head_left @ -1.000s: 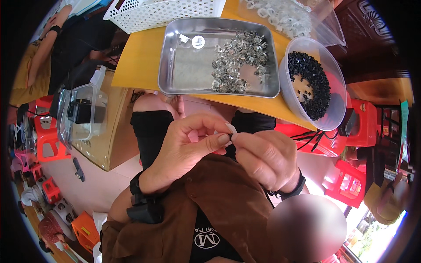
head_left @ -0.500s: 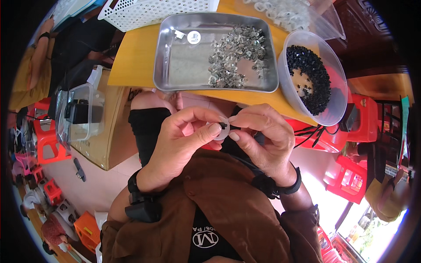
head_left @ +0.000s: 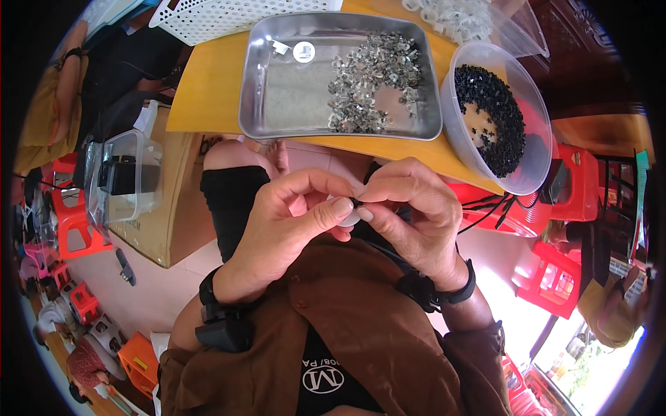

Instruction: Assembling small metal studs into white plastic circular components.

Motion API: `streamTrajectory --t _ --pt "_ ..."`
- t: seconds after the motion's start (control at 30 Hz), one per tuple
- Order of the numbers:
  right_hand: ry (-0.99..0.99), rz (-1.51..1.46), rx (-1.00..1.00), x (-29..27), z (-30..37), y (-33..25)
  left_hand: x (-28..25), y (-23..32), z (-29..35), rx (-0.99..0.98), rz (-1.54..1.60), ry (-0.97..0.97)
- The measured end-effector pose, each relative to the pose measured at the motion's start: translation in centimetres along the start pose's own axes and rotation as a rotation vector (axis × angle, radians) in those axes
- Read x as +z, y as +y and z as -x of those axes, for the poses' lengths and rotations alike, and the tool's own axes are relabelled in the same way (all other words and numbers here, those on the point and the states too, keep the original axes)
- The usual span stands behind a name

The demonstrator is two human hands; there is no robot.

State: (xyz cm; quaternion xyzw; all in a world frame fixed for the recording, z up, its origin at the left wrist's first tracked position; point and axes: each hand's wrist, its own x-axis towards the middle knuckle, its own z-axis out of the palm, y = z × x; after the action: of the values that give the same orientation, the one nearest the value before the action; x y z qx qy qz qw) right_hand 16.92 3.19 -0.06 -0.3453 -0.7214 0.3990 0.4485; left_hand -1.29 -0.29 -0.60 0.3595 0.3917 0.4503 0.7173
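Note:
Between my fingertips, above my lap, is a small whitish round disc (head_left: 350,219) with a tiny black piece (head_left: 356,203) against it. My left hand (head_left: 291,208) pinches the disc between thumb and fingers. From the other side my right hand (head_left: 415,213) is closed, thumb and forefinger at the black piece; fingers partly cover both parts. Beyond my hands stands a metal tray (head_left: 291,132) with a heap of small shiny metal pieces (head_left: 374,76). To its right, a clear round tub (head_left: 538,149) holds many small black pieces (head_left: 510,132).
The tray and tub stand on a yellow table (head_left: 201,104). White translucent rings (head_left: 458,19) lie in a clear container at the back right. A white perforated basket (head_left: 208,21) sits at the back left. Left are a cardboard box (head_left: 173,194) and a clear plastic box (head_left: 142,163); red stools (head_left: 548,281) stand right.
My right fingertips have moved in over the disc and the black piece, covering more of them. The disc looks tilted and less of its face shows.

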Motion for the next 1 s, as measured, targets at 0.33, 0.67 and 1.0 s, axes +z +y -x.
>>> streamTrajectory --t 0.33,0.67,1.0 --pt "0.003 -0.173 0.023 0.1 0.2 0.8 0.0 -0.3 -0.1 -0.004 0.055 -0.06" --pt "-0.004 -0.115 0.051 0.0 0.3 0.5 0.1 -0.1 0.0 -0.038 0.015 -0.056" --pt "0.038 -0.249 0.23 0.3 0.1 -0.4 0.0 -0.2 -0.1 -0.04 0.194 -0.001"
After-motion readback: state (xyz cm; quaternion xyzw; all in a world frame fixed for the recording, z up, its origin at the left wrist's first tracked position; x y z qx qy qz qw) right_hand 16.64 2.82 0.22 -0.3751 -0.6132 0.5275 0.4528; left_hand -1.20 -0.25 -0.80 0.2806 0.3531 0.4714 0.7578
